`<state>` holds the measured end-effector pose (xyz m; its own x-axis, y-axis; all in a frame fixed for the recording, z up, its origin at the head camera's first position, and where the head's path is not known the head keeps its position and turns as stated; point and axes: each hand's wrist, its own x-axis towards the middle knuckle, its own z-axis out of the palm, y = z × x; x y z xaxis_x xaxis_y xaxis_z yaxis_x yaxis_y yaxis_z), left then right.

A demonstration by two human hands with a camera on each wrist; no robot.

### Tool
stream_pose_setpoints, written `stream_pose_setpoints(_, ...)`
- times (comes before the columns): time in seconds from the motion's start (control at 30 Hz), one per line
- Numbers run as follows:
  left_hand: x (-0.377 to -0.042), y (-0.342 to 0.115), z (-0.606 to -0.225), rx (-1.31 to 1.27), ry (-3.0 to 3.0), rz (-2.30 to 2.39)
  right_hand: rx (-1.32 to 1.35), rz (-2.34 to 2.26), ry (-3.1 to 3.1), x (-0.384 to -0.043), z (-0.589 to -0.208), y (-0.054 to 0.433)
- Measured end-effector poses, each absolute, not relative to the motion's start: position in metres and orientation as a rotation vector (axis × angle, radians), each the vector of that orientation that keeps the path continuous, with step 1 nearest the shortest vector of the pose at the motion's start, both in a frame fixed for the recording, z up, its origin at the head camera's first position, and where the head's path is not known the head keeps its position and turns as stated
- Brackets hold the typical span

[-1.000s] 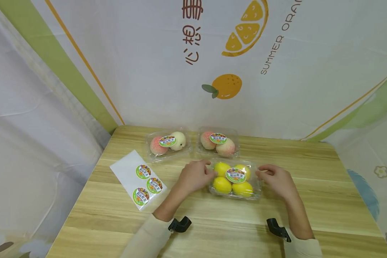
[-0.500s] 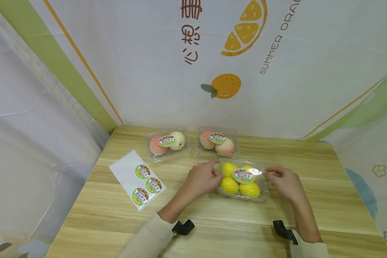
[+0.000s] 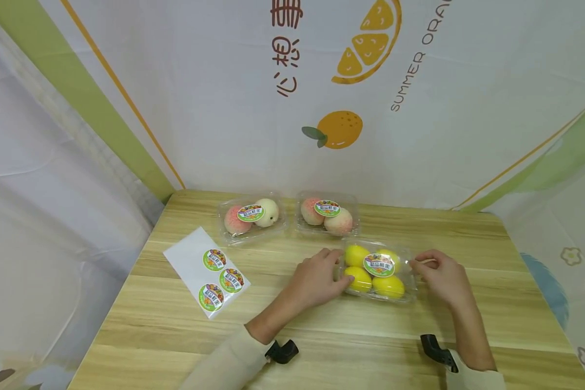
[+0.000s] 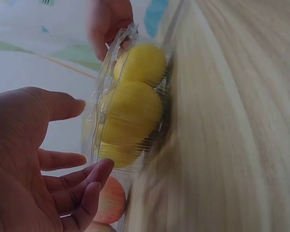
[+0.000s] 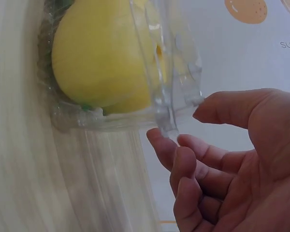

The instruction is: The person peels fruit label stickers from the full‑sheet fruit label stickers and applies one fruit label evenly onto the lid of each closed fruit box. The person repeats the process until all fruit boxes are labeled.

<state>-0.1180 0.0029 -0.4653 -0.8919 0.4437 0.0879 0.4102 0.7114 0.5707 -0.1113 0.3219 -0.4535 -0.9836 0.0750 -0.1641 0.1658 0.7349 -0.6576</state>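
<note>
A clear plastic clamshell box (image 3: 406, 281) of lemons (image 3: 389, 287) rests on the table, with an oval fruit label (image 3: 379, 265) on its lid. At its left end is my left hand (image 3: 320, 277), fingers relaxed and spread; in the left wrist view the left hand (image 4: 43, 159) has fingertips close against the box wall, contact unclear. My right hand (image 3: 442, 276) pinches the right edge of the box. In the right wrist view, the right hand's (image 5: 232, 154) thumb is at the lid corner and curled fingers lie by the rim.
Two clear boxes of peaches, the left one (image 3: 278, 230) and the right one (image 3: 352, 206), both labelled, stand behind along the table's back edge. A white sheet (image 3: 190, 254) with several round labels lies at left. A printed curtain (image 3: 234, 108) hangs behind the table (image 3: 346, 346).
The lemon box has slid to the right along the table, and both hands have moved right with it. The left hand's fingers have spread. The peach boxes and label sheet stay put.
</note>
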Motion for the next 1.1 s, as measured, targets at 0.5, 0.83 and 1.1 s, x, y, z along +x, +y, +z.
stream_pose_setpoints(0.5, -0.11, 0.025, -0.472, 0.81, 2.872, 0.816, 0.256, -1.002, 2.935, -0.099, -0.456, 0.336)
stream_pose_setpoints(0.83, -0.114, 0.035, -0.473, 0.813, 2.876, 0.827, 0.226, -0.975, 2.98, -0.085, -0.454, 0.339)
stream_pose_setpoints(1.1, -0.119, 0.04, -0.475, 0.814, 2.894, 0.816, 0.194, -0.963, 2.972, -0.071, -0.454, 0.336)
